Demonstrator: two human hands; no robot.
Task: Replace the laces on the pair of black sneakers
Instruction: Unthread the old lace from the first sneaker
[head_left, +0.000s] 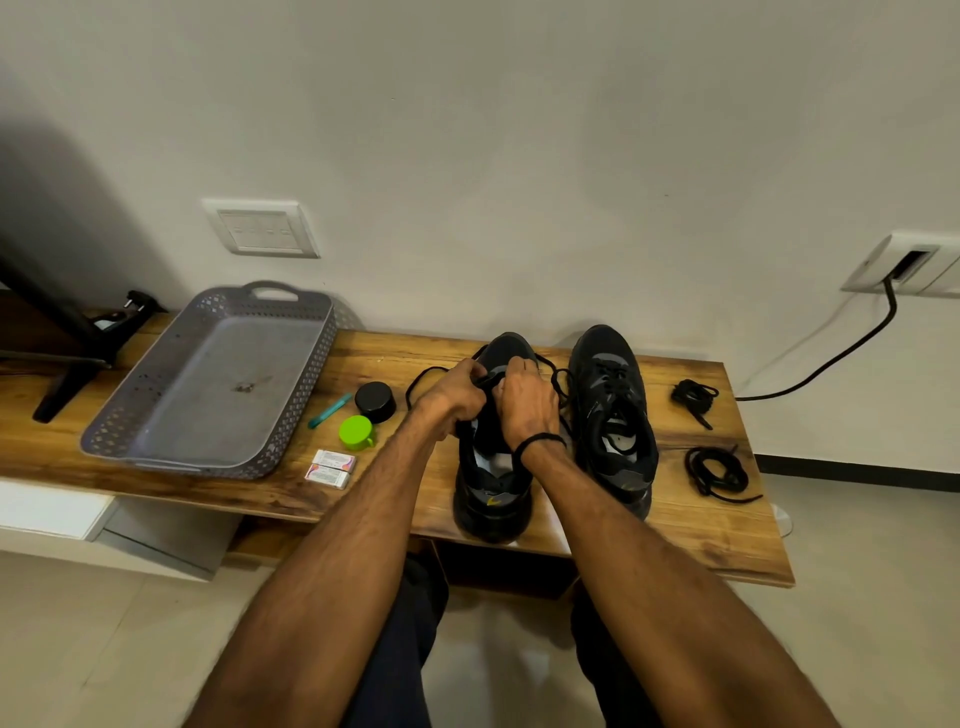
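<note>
Black sneaker (493, 499) nearest the grey basket (311, 374) stands on the wooden bench (395, 499), to the right of the basket, toe toward the wall. Over its tongue the left hand (457, 392) and right hand (524, 408) meet, the fingers of both curled tight on a black lace (422, 375) (slack loops out to either side). The second sneaker (613, 405) stands beside it, farther from the basket; two coiled spare laces (717, 473) lie farther still.

We see a brown wooden bench top (701, 535), grained, with a soft sheen. The grey perforated plastic basket (306, 395) at its left end looks smooth. The black cloth sneaker (610, 384) and black woven laces (717, 473) near its right edge are matt.
</note>
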